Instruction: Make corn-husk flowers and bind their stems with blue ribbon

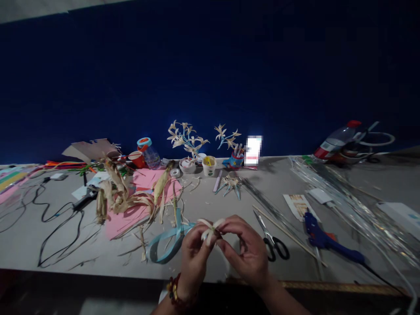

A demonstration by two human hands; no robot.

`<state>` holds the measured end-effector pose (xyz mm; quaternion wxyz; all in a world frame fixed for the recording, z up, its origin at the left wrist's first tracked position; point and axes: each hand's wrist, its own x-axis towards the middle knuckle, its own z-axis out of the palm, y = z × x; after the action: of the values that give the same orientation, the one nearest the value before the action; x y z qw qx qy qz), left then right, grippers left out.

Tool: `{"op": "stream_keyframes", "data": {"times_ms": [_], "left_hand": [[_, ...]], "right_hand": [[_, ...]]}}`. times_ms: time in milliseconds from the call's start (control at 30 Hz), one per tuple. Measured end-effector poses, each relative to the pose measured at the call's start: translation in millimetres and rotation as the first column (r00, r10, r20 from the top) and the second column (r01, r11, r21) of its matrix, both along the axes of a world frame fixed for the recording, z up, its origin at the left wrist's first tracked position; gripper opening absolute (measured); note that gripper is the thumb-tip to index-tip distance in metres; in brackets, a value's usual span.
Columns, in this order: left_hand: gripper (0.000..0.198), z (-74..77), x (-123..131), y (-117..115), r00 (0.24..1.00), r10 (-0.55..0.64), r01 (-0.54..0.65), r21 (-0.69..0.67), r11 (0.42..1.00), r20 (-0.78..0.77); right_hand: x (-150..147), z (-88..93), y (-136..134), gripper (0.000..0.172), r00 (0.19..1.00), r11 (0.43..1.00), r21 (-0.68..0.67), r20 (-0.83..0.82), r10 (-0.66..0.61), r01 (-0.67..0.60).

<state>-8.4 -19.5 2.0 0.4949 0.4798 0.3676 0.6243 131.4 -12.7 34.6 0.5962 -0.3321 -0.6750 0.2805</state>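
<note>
Both my hands are raised over the near edge of the grey table (210, 205). My left hand (194, 258) and my right hand (246, 250) pinch a small pale husk flower (210, 228) between their fingertips, fingers closed on it. A light blue ribbon (167, 240) loops on the table just left of my left hand. Black-handled scissors (273, 242) lie right of my right hand.
A blue glue gun (323, 238) lies to the right, beside clear plastic sheets (348, 197). Dried corn husks (121, 197) lie on pink paper (131, 214) at left, with black cables (55, 223). Finished husk flower stems (187, 140), cups and a bottle (334, 142) stand at the back.
</note>
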Motion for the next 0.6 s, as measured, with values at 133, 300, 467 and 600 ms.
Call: {"op": "stream_keyframes", "data": {"times_ms": [133, 300, 467, 600], "left_hand": [[0.014, 3.2, 3.5, 2.7, 0.969, -0.078, 0.125, -0.19, 0.974, 0.235], [0.017, 9.6, 2.5, 7.3, 0.939, -0.103, 0.187, -0.234, 0.954, 0.328], [0.014, 7.4, -7.5, 9.0, 0.923, -0.084, 0.2, -0.284, 0.938, 0.375], [0.014, 4.0, -18.7, 10.0, 0.928, -0.069, 0.185, -0.291, 0.939, 0.366]], "right_hand": [[-0.7, -4.3, 0.0, 0.016, 0.997, 0.996, -0.057, -0.024, -0.068, 0.066], [5.7, -8.3, 3.4, 0.01, 0.99, 0.968, -0.23, -0.078, -0.119, 0.098], [26.6, -10.9, 24.2, 0.025, 0.99, 0.954, -0.279, 0.114, -0.08, 0.109], [34.1, -6.9, 66.0, 0.018, 0.857, 0.966, -0.206, 0.515, -0.028, 0.155]]}}
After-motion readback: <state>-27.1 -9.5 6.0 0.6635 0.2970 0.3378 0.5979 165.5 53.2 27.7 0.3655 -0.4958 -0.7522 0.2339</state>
